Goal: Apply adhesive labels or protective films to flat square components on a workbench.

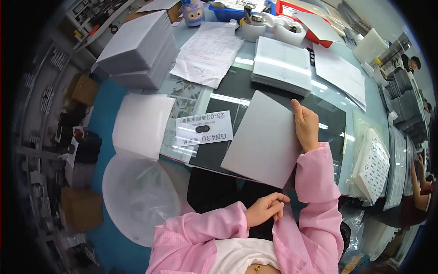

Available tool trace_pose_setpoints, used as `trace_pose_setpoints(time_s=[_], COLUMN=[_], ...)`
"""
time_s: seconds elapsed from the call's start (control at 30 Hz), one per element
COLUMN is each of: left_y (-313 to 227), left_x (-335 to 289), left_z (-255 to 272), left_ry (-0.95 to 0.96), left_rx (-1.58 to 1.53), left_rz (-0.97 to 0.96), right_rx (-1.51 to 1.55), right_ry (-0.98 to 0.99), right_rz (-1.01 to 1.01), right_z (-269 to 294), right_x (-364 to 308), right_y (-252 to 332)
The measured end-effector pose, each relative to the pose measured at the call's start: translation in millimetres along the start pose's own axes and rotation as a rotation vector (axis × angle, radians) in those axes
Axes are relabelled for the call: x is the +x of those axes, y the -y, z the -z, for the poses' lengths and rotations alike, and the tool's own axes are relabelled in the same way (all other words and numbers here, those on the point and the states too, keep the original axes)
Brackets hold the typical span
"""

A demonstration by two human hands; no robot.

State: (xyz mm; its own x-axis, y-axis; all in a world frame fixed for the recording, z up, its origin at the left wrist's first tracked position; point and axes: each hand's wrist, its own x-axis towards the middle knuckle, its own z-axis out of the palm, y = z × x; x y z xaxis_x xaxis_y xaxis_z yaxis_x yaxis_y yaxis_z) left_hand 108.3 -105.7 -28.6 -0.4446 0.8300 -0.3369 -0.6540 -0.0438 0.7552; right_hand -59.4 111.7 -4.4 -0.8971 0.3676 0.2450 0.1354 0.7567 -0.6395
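A flat grey rectangular panel point(264, 137) is tilted over the front of the glass-topped table. My right hand point(306, 125) grips its right edge, thumb pointing up and fingers hidden behind it. Below the panel's lower edge, my left hand point(268, 209) is held in front of my body with the index finger stretched out and the other fingers loosely bent. Nothing shows in it. A white printed card point(204, 128) with a small dark oval piece on it lies left of the panel. Beyond the panel sits a stack of pale sheets point(282, 64).
A tall stack of grey panels point(137, 45) stands at the back left, beside a crumpled written paper point(207, 52). White foam sheets point(141, 123) overhang the left edge above a translucent bin point(139, 198). A bagged white pack point(372, 164) lies at right. Co-workers appear far right.
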Motion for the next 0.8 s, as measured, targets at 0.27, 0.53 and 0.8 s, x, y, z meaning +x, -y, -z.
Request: trace_pose_setpoints(time_s=[0.27, 0.53, 0.8], left_y=[-34, -32, -32], left_x=[-23, -19, -15], left_z=[23, 31, 36], left_ry=[-0.379, -0.431, -0.415], left_rx=[1.181, 1.598, 1.676], left_rz=[-0.867, -0.568, -0.576], right_rx=[-0.366, -0.49, -0.546], right_ry=[0.025, 0.011, -0.023], right_rz=[0.172, 0.317, 0.368], right_z=[-12, -25, -27], right_x=[4, 11, 10], right_y=[7, 0, -4])
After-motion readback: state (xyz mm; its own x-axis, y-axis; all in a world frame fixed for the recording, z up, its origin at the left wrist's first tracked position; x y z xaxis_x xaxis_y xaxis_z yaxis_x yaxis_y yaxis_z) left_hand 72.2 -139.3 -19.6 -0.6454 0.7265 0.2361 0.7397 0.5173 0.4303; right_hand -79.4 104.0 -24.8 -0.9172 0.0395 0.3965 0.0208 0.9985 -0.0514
